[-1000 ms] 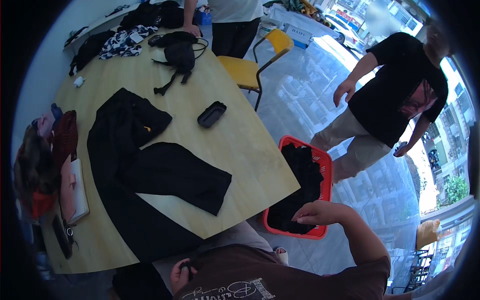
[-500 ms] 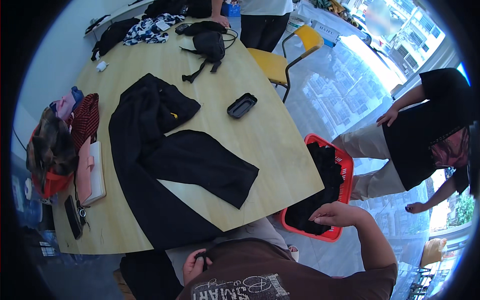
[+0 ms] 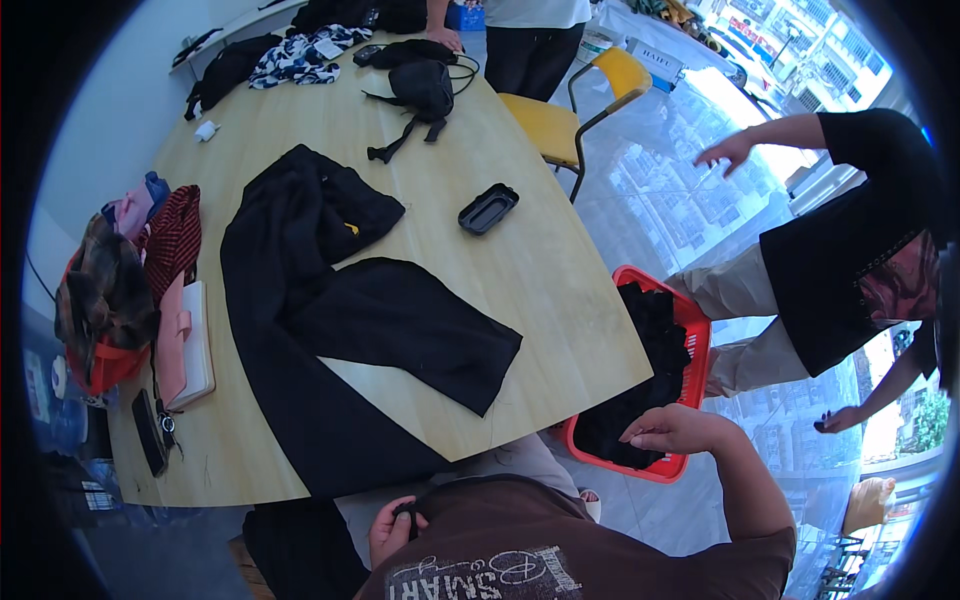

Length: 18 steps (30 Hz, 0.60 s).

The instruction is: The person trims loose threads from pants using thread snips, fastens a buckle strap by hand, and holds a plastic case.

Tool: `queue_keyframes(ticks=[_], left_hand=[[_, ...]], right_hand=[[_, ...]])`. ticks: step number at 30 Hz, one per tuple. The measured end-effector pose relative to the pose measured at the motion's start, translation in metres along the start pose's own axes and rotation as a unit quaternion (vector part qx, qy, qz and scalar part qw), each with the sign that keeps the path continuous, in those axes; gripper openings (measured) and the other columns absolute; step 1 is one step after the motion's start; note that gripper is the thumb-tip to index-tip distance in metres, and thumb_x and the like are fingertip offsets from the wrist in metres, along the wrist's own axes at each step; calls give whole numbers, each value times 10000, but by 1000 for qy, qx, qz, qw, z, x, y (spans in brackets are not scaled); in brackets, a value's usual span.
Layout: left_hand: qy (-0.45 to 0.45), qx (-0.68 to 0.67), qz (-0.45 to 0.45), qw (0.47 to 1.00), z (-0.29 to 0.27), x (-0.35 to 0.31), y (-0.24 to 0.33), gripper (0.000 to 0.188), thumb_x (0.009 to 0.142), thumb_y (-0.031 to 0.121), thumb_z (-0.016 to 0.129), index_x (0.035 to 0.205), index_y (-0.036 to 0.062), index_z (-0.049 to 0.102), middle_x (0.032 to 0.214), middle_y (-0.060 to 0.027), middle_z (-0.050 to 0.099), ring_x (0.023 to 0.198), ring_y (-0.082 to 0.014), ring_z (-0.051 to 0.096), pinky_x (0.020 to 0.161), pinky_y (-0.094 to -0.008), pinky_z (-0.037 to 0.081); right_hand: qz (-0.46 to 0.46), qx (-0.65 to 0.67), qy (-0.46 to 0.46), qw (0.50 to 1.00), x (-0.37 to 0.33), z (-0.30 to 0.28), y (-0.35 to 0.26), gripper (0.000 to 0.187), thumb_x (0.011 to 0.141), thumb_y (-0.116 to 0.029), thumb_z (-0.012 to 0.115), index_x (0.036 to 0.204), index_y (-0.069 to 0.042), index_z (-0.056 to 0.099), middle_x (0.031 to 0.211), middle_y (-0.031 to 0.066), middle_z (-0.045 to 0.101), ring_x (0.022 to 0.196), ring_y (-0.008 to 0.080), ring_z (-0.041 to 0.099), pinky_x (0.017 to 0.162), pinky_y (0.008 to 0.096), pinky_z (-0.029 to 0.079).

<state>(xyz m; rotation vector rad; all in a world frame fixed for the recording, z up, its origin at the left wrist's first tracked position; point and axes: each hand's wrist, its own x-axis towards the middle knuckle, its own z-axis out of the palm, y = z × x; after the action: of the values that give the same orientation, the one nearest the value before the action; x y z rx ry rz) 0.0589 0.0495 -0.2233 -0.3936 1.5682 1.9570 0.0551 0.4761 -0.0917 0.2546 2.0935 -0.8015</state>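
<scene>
Black trousers (image 3: 300, 270) lie spread on the wooden table (image 3: 560, 330), one leg reaching the near edge, with a small yellow item (image 3: 351, 229) on them. Below that edge, at my waist, my left hand (image 3: 392, 528) is closed round a small black object (image 3: 408, 515) of unclear kind. Out to the right, my right hand (image 3: 678, 428) is over the near end of a red plastic basket (image 3: 698, 350) filled with black cloth (image 3: 645, 370). Its thumb and fingers are pinched together; whatever they hold, if anything, cannot be made out.
On the table are a black tray (image 3: 488, 209), a black bag (image 3: 420, 88), a pink notebook (image 3: 178, 335) and a phone (image 3: 150, 435). A yellow chair (image 3: 545, 125) stands beyond the right edge. A co-worker in black (image 3: 840, 260) stands beside the basket; another person (image 3: 535, 45) is at the far end.
The co-worker beside the basket has raised one arm and stretched it out toward the chair. My hands and the trousers stay as they were; the view shifts slightly.
</scene>
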Motion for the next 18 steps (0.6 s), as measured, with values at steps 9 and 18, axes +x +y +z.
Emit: queue_keyframes(ticks=[9,18], left_hand=[[-5,-8,11,1000,1,0,-2,287,960,77,424,1225,17,516,836,-76,629,641,-61,473,617,-169,383],[-17,-18,24,999,0,0,-5,290,962,78,426,1231,13,511,846,-78,632,640,-57,474,608,-166,384]], right_hand=[[2,1,0,1000,0,1,-2,281,960,-240,505,1131,-63,642,1054,63,651,891,202,607,816,305,480],[7,-8,-3,1000,1,0,-4,288,958,-251,510,1134,-65,642,1060,50,656,890,187,609,811,295,483]])
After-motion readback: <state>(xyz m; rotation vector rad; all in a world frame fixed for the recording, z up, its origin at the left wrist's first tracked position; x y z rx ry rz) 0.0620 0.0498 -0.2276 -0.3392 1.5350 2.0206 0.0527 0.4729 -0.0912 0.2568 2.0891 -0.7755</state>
